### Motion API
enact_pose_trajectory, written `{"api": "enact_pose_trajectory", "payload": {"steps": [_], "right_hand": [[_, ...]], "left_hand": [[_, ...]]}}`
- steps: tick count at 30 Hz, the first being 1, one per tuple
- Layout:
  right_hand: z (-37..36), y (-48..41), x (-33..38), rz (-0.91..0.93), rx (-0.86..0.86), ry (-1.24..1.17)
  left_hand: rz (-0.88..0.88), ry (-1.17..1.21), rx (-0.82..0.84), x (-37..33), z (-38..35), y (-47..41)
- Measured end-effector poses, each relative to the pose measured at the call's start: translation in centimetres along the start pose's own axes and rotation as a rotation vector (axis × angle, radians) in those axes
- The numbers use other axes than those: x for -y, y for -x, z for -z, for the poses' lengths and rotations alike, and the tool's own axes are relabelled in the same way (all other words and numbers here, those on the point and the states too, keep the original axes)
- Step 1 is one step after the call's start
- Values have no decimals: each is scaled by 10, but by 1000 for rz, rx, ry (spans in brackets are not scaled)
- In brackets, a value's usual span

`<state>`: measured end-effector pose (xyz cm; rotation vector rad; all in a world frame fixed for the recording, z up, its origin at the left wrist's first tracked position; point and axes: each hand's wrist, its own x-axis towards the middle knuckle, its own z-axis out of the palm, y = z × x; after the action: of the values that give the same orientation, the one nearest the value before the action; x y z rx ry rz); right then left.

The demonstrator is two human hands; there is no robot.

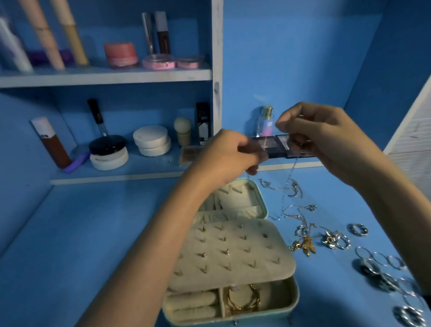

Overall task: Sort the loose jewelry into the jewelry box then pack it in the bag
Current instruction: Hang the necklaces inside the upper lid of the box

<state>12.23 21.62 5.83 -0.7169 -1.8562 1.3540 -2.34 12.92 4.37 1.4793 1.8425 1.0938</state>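
Both hands are raised above the far end of the blue bench: the left hand [230,153] and right hand [319,138] each pinch an end of a thin silver chain [291,168], whose slack trails down toward the bench. Judging by the grip, it is being stretched to untangle it or to work its clasp.

Below them the jewelry box [227,256] lies open near the bench's middle; stud earrings dot its padded panel, gold bangles [243,300] fill a front compartment beside ring rolls. Loose necklaces [299,230] and silver rings [382,266] wait along the right edge. No bag shows.
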Motion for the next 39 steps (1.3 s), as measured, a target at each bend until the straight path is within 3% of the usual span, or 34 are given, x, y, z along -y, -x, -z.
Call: {"api": "enact_pose_trajectory", "payload": {"steps": [3, 6, 10, 14, 17, 19, 21, 24, 26, 39], "right_hand": [[10, 4, -2, 13, 68, 50], [16, 9, -7, 7, 119, 271], [17, 4, -24, -69, 12, 399], [12, 0, -32, -61, -90, 295], [6, -1, -22, -118, -117, -70], [5, -4, -13, -180, -132, -408], [6, -9, -5, -189, -138, -555], [4, -14, 2, -167, -147, -544], [1, -17, 5, -149, -145, -455], [-34, -12, 34, 87, 31, -153]], "left_hand": [[-1, 30, -150, 10, 13, 4], [-7, 123, -302, 19, 29, 7], [10, 155, -331, 34, 42, 10], [48, 245, -310, 44, 38, 16], [101, 331, -322, 53, 35, 20], [134, 315, -263, 60, 38, 24], [164, 277, -114, 65, 42, 28], [176, 220, 141, 67, 44, 34], [175, 155, 221, 67, 41, 35], [173, 26, 179, 66, 10, 21]]}}
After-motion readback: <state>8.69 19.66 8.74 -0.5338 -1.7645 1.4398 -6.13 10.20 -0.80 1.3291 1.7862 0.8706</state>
